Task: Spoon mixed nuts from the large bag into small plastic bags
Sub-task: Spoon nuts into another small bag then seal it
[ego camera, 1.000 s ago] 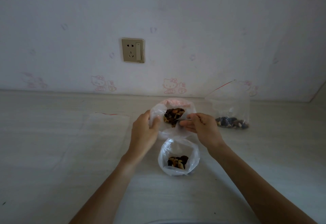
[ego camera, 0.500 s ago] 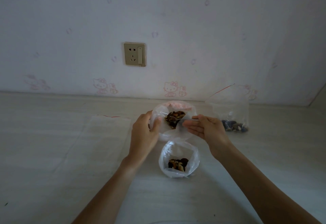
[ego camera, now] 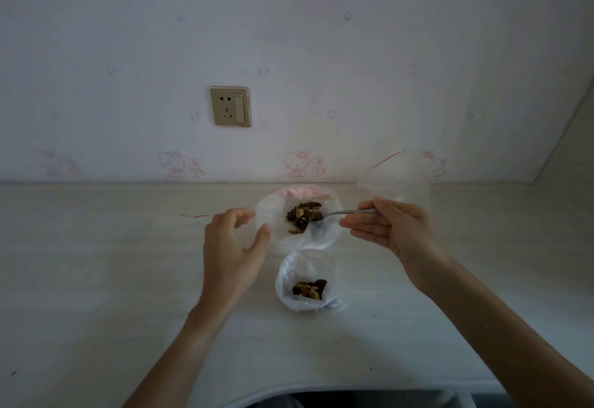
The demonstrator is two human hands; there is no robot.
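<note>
A loaded spoon (ego camera: 324,215) was pinched by the right hand (ego camera: 390,226) over the large bag (ego camera: 299,214); the left hand (ego camera: 233,243) was spread. It was best carried level to the small bag (ego camera: 307,282).

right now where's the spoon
In the head view the spoon is right of centre, handle pinched in the right hand, its loaded bowl over the mouth of the large bag, beyond the small bag.

Left hand (ego camera: 233,243) spread, empty; right hand (ego camera: 393,226) pinching, fingers extended.
</note>
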